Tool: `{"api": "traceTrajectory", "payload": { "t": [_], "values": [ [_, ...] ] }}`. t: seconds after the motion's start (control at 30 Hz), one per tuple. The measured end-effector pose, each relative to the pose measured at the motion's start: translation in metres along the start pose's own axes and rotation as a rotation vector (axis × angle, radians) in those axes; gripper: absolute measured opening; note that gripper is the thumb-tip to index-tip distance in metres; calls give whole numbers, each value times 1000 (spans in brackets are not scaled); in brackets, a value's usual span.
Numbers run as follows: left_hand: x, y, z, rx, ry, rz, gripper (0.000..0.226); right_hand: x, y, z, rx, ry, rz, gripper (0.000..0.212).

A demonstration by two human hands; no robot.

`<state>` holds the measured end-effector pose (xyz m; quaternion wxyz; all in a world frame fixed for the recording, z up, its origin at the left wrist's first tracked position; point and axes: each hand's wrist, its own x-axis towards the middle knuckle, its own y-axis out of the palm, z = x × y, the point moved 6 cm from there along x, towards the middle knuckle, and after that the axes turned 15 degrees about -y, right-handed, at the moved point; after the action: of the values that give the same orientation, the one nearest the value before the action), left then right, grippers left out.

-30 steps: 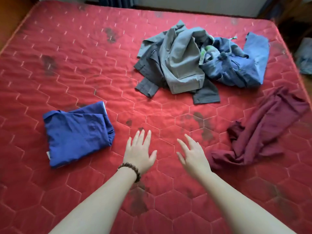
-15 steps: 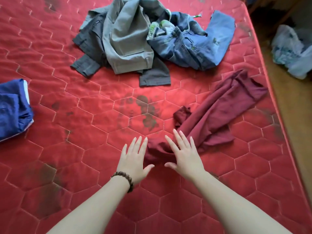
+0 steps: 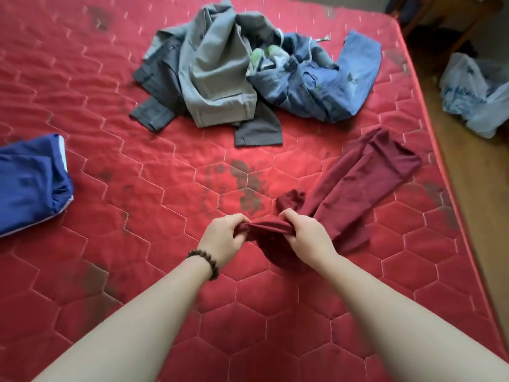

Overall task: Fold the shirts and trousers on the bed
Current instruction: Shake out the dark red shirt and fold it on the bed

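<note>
Both hands (image 3: 268, 238) on bunched maroon cloth (image 3: 355, 186)

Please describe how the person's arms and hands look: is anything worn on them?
Both forearms are bare, with no sleeves in view. The left hand has a bracelet of dark brown round beads at its wrist. The right hand wears nothing: no ring, watch or glove shows.

We see the folded shirt (image 3: 30, 183) at the mattress's (image 3: 110, 133) left, the clothes pile (image 3: 248, 70) behind, the trousers (image 3: 349, 188) right.
</note>
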<state>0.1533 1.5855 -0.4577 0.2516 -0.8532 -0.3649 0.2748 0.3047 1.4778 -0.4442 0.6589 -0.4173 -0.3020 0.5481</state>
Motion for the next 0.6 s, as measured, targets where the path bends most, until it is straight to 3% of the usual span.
{"api": "traceTrajectory", "payload": {
  "t": [0.13,0.27,0.43,0.5,0.6],
  "values": [
    [-4,-98,-71,-199,-10,1,9,12,-95,54,200,-68,-173,16],
    [-30,-204,-175,-390,80,27,17,21,-204,118,282,-111,-320,16],
    [-76,-308,-291,-466,167,-4,7,24,-318,202,367,-156,-448,16],
    [-96,-342,-326,-441,228,-24,16,22,-353,236,372,-181,-484,2],
    [-124,-386,-365,-383,290,-33,27,11,-407,284,376,-219,-702,22]
  ]
}}
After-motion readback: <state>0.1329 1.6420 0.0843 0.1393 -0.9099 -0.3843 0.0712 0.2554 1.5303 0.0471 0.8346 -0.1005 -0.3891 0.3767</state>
